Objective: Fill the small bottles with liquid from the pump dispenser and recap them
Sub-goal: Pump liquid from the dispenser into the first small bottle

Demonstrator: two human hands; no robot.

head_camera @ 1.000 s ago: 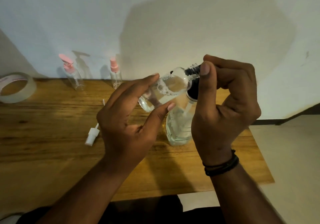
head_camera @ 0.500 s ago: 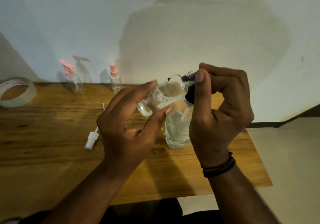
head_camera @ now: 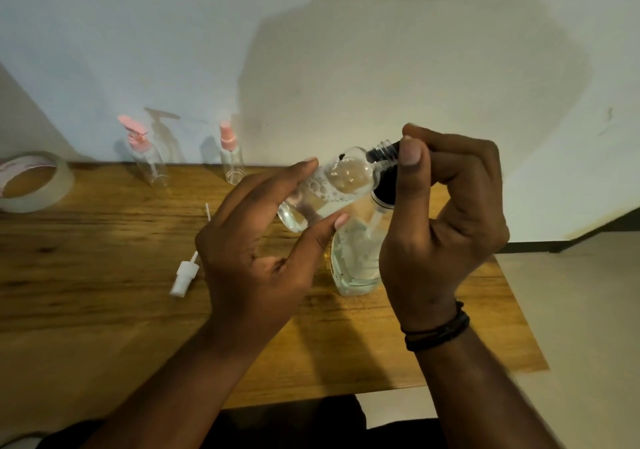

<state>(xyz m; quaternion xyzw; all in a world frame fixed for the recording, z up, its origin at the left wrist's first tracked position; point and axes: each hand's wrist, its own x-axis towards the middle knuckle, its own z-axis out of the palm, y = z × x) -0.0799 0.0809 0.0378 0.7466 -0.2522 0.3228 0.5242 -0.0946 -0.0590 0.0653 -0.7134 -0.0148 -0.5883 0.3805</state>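
Left hand (head_camera: 263, 258) grips the small clear bottle (head_camera: 329, 188) between fingers and thumb, tilted, neck up and to the right, held in the air above the wooden table (head_camera: 104, 258). The bottle is partly filled, with foam along the upper wall. Right hand (head_camera: 446, 213) is curled at the bottle's threaded neck (head_camera: 382, 147), thumb pressed beside it — it looks to be working the pump dispenser's (head_camera: 356, 261) black head (head_camera: 386, 188) just under the neck, but the nozzle itself is hidden, so I can't tell exactly what the fingers pinch. The dispenser body stands on the table directly below both hands.

How I'd run this step:
- Keep the mouth touching the nozzle; any gap means drips down the dispenser.
- Slow, full strokes. The foam suggests the liquid is entering too fast or splashing.
- Keep the tilt so the liquid runs down the wall, then level the bottle before pulling off.
- Stop short of the threads, since the cap's dip tube displaces volume.

The white spray cap (head_camera: 185, 277) lies on the table just left of the left hand — likely this bottle's, within easy reach for recapping. Two bottles with pink tops (head_camera: 227, 140) stand at the back by the wall, and a tape roll (head_camera: 33, 180) sits at far left.
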